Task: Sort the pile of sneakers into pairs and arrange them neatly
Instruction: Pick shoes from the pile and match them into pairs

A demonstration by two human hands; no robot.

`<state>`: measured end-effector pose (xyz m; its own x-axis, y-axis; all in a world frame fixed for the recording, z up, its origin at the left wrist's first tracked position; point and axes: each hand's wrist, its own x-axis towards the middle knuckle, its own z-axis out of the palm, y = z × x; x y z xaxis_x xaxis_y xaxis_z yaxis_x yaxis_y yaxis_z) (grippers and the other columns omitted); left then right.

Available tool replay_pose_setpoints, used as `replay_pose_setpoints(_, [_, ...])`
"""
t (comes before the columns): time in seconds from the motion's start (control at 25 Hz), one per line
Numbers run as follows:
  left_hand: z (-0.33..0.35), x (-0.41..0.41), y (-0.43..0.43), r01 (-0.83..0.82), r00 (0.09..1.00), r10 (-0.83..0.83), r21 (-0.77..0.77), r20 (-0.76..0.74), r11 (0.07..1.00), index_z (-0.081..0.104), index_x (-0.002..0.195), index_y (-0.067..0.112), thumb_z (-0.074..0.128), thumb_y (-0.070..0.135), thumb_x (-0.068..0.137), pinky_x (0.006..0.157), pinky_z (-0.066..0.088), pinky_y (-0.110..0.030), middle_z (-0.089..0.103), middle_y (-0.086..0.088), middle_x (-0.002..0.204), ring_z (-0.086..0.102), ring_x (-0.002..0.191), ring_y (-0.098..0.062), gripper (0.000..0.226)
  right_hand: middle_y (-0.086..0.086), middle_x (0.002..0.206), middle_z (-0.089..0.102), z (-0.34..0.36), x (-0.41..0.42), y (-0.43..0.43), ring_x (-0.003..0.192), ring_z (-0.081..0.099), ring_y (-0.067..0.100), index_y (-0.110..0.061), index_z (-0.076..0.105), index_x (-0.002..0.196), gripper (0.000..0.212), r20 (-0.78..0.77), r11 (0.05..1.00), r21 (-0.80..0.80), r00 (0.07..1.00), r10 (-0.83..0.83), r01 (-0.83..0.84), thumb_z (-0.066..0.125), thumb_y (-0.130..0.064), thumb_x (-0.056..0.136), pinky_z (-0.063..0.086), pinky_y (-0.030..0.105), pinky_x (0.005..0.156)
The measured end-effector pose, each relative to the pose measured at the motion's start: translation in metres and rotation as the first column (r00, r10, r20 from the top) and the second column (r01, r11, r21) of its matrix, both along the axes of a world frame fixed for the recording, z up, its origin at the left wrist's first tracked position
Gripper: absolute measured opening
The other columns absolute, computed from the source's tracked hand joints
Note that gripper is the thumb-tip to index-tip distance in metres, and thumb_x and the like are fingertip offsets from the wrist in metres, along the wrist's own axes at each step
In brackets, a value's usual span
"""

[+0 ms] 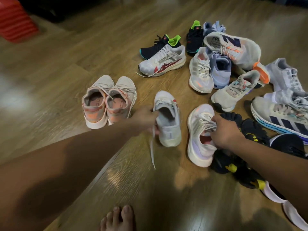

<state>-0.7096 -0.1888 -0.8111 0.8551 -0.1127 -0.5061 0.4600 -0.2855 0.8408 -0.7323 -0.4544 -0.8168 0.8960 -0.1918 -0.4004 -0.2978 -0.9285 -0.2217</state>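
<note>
Now, left grip (146, 120) clutching one white sneaker (168, 120), right grip (225, 130) clutching another (lilac-tinted) sneaker (200, 130), two peach sneakers (108, 100) paired.

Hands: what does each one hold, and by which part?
Left hand: white sneaker with red mark, at its collar. Right hand: white-lilac sneaker, at tongue and laces.
</note>
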Motion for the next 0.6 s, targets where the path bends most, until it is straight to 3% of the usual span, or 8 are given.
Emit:
replay_pose_setpoints(0.2, [0.002, 0.013, -0.032, 0.043, 0.995, -0.046, 0.035, 0.088, 0.998, 0.062, 0.107, 0.019, 0.047, 0.001, 0.093, 0.079, 0.056, -0.041, 0.063, -0.009, 0.089, 0.063, 0.085, -0.028, 0.027, 0.018, 0.123, 0.046, 0.013, 0.000, 0.003, 0.110, 0.053, 0.039, -0.022, 0.044, 0.135, 0.053, -0.080, 0.997, -0.079, 0.997, -0.002, -0.005, 0.057, -0.017, 0.084, 0.051, 0.042, 0.087])
replay_pose_setpoints(0.24, [0.003, 0.017, -0.037, 0.059, 0.995, -0.058, -0.001, 0.076, 0.998, 0.062, 0.101, 0.020, 0.045, -0.002, 0.092, 0.087, 0.053, -0.042, 0.063, -0.010, 0.091, 0.061, 0.089, -0.027, 0.029, 0.017, 0.124, 0.044, 0.023, -0.003, 0.008, 0.111, 0.051, 0.038, -0.020, 0.045, 0.131, 0.049, -0.035, 0.993, -0.118, 0.999, -0.014, 0.010, 0.059, -0.020, 0.084, 0.051, 0.043, 0.085])
replay_pose_setpoints(0.32, [0.004, 0.027, -0.042, 0.049, 0.999, -0.049, -0.048, -0.003, 0.998, 0.061, 0.091, 0.025, 0.039, -0.005, 0.092, 0.092, 0.052, -0.042, 0.065, -0.012, 0.101, 0.063, 0.095, -0.027, 0.037, 0.011, 0.116, 0.046, 0.040, -0.022, 0.021, 0.105, 0.053, 0.033, -0.019, 0.047, 0.115, 0.032, 0.239, 0.977, -0.209, 0.967, 0.093, -0.043, 0.058, -0.027, 0.086, 0.051, 0.041, 0.074])
replay_pose_setpoints(0.36, [0.003, 0.033, -0.042, 0.038, 0.998, -0.040, -0.060, -0.042, 0.997, 0.062, 0.091, 0.026, 0.039, -0.005, 0.091, 0.089, 0.055, -0.041, 0.066, -0.011, 0.105, 0.065, 0.097, -0.027, 0.038, 0.007, 0.108, 0.052, 0.045, -0.038, 0.032, 0.097, 0.057, 0.030, -0.021, 0.048, 0.107, 0.023, 0.341, 0.966, -0.223, 0.917, 0.206, -0.134, 0.055, -0.031, 0.088, 0.050, 0.039, 0.069])
replay_pose_setpoints(0.4, [0.002, 0.039, -0.040, 0.033, 0.997, -0.037, -0.056, -0.066, 0.998, 0.064, 0.094, 0.025, 0.041, -0.004, 0.092, 0.083, 0.057, -0.038, 0.067, -0.009, 0.105, 0.067, 0.096, -0.025, 0.037, 0.005, 0.100, 0.058, 0.048, -0.059, 0.047, 0.091, 0.061, 0.029, -0.022, 0.047, 0.103, 0.018, 0.325, 0.934, -0.206, 0.880, 0.347, -0.293, 0.051, -0.034, 0.090, 0.050, 0.038, 0.066])
replay_pose_setpoints(0.48, [-0.002, 0.053, -0.027, 0.057, 0.998, -0.055, 0.068, -0.038, 0.996, 0.067, 0.104, 0.020, 0.046, 0.002, 0.094, 0.067, 0.055, -0.030, 0.067, -0.005, 0.093, 0.066, 0.081, -0.020, 0.029, 0.007, 0.098, 0.064, 0.026, -0.095, 0.078, 0.091, 0.065, 0.031, -0.024, 0.046, 0.106, 0.020, 0.014, 0.799, -0.047, 0.800, 0.600, -0.599, 0.044, -0.041, 0.094, 0.048, 0.035, 0.069])
replay_pose_setpoints(0.52, [-0.003, 0.062, -0.021, 0.066, 0.998, -0.066, 0.157, -0.002, 0.985, 0.066, 0.108, 0.019, 0.049, 0.006, 0.095, 0.063, 0.052, -0.029, 0.065, -0.004, 0.088, 0.062, 0.076, -0.018, 0.025, 0.009, 0.101, 0.065, 0.007, -0.101, 0.090, 0.094, 0.065, 0.032, -0.023, 0.048, 0.106, 0.025, -0.138, 0.791, 0.072, 0.779, 0.612, -0.608, 0.043, -0.045, 0.095, 0.045, 0.033, 0.070])
replay_pose_setpoints(0.6, [-0.008, 0.089, -0.012, 0.049, 0.994, -0.072, 0.267, 0.079, 0.962, 0.065, 0.112, 0.018, 0.051, 0.012, 0.096, 0.061, 0.050, -0.031, 0.062, -0.004, 0.083, 0.058, 0.069, -0.017, 0.022, 0.009, 0.093, 0.071, -0.030, -0.085, 0.105, 0.086, 0.069, 0.030, -0.018, 0.055, 0.091, 0.033, -0.258, 0.910, 0.305, 0.895, 0.364, -0.282, 0.049, -0.050, 0.094, 0.047, 0.031, 0.066])
